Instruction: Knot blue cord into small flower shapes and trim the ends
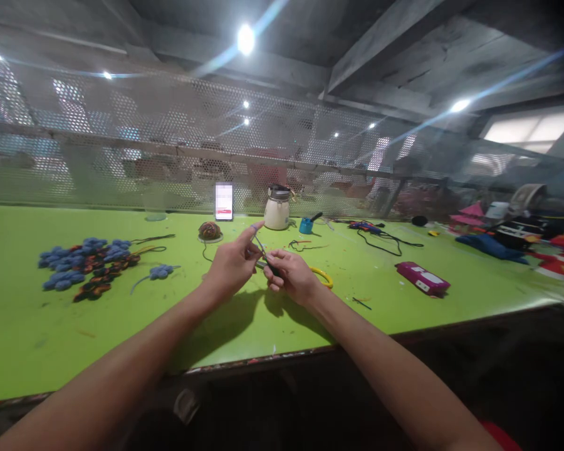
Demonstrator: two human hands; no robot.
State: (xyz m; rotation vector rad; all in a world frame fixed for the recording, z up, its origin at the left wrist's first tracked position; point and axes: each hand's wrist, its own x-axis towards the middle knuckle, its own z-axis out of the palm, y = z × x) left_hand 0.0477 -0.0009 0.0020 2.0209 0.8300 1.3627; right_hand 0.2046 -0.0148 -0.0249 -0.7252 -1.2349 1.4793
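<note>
My left hand (232,262) is raised over the middle of the table, index finger stretched up with a strand of dark yarn (259,240) running from it. Its thumb and other fingers are pinched together on the yarn. Close beside it, my right hand (291,273) is closed around the dark handle of what looks like a crochet hook (271,268), its tip directed at the left fingers. Whatever small work lies between the fingertips is too hidden to make out. A multicoloured yarn ball (210,231) sits behind my left hand, a strand trailing from it towards that hand.
Blue crocheted flowers (60,280) and dark orange ones (93,288) lie at left. A lit phone (224,202), a white jug (276,213) and a blue pot (305,225) stand behind. Rightward are a yellow ring (326,278), a glue gun (364,227) and a magenta box (423,279).
</note>
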